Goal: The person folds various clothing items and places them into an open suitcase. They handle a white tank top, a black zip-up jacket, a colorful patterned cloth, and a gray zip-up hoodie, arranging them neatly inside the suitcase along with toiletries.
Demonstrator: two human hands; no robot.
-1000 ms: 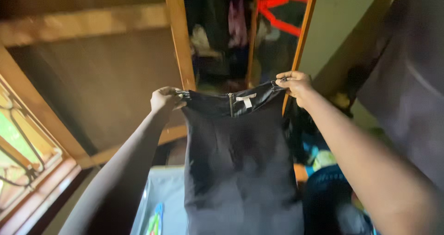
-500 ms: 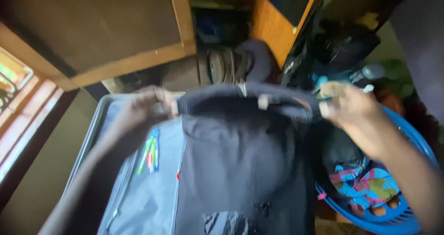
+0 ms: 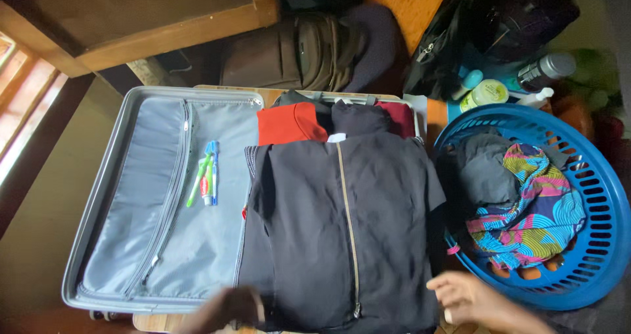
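Head cam: left hand [image 3: 227, 310] and right hand [image 3: 470, 298], fingers loose, at black zip dress [image 3: 342, 229] hem, lower frame; hem may bunch over open suitcase [image 3: 98, 196] edge.

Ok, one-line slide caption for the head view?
Both hands, left hand and right hand, at the black zippered garment spread over the open grey suitcase.

bare hands [image 3: 473, 300], no sleeves

Both hands sit at the bottom edge of the frame. The left hand [image 3: 227, 308], bottom centre-left, is blurred and dark, apparently curled with knuckles up. The right hand [image 3: 470, 299], bottom right, lies palm down, fingers [image 3: 442, 283] loosely spread and pointing left.
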